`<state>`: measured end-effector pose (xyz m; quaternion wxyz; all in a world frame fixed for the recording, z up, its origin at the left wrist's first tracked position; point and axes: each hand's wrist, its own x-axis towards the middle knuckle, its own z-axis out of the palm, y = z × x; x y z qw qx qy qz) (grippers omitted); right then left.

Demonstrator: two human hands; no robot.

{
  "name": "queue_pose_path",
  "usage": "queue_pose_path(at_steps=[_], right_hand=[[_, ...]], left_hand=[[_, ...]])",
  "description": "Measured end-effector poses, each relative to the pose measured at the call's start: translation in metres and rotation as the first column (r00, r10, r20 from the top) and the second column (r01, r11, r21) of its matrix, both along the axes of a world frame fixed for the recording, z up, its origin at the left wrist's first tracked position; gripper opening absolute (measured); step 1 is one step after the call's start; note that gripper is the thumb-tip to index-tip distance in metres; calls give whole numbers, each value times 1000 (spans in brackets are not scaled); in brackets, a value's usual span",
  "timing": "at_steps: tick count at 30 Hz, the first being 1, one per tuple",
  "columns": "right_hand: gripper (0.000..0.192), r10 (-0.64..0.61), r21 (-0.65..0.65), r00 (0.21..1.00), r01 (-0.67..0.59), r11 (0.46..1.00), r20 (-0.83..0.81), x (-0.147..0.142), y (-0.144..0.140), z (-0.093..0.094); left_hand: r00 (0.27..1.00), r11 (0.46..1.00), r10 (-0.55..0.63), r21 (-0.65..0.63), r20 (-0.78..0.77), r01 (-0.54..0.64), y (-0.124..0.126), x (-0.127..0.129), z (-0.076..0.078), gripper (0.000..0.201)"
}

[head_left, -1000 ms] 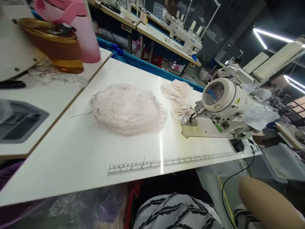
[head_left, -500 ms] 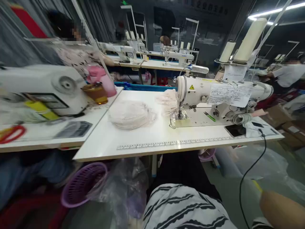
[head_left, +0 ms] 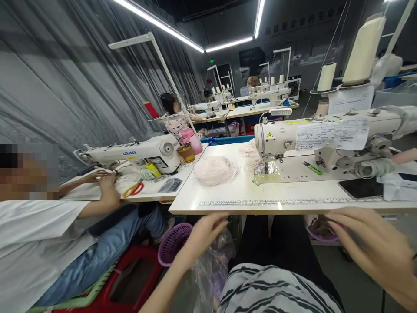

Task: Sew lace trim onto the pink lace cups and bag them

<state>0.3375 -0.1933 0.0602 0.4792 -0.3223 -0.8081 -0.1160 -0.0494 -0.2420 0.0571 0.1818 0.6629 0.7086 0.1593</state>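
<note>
My left hand is at the front edge of the sewing table, above a clear plastic bag. Its fingers are curled with thumb and fingertips close together; whether anything is between them I cannot make out. To the right, my right hand stretches its fingers toward the table edge, holding nothing visible. On the tabletop, a bundle of pale pink fabric pieces lies left of the sewing machine. More pale sheer fabric lies by the needle. Green thread snips rest on the machine bed.
A ruler strip runs along the table's front. A phone lies at the right, beside a roll of elastic. At the left, a co-worker works at another sewing machine. A purple basket stands below.
The view has swung left and tilted up, bringing the co-worker at the left into sight. Both my hands now show at the table's front edge. The fabric bundle looks unmoved on the table.
</note>
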Motion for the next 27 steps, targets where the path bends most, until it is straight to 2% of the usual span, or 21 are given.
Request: queue_pose_path(at_steps=[2, 4, 7, 9, 13, 17, 22, 27], right_hand=[[12, 15, -87, 998, -9, 996, 67, -11, 32, -21], [14, 11, -161, 994, 7, 987, 111, -17, 59, -42], [18, -19, -210, 994, 41, 977, 107, -18, 91, -64], [19, -31, -228, 995, 51, 972, 92, -17, 104, -74], [17, 43, -285, 998, -26, 958, 53, -18, 117, -86], [18, 112, -364, 994, -103, 926, 2, -18, 120, -91], [17, 158, -402, 987, -154, 902, -22, -17, 118, -93], [17, 151, -419, 987, -157, 894, -47, -21, 109, -95]], left_hand=[[991, 994, 46, 102, -125, -33, 56, -7, 25, 36], [966, 983, 110, 167, -235, -71, 116, -14, 41, 37], [889, 967, 226, 201, -398, -156, 186, -27, 45, 33], [832, 965, 258, 180, -490, -193, 213, -35, 41, 26], [757, 966, 254, 116, -602, -231, 230, -44, 37, 22], [736, 956, 279, 104, -617, -274, 232, -44, 46, 23], [781, 945, 320, 117, -536, -307, 232, -52, 57, 21], [854, 948, 319, 121, -412, -296, 229, -67, 61, 25]])
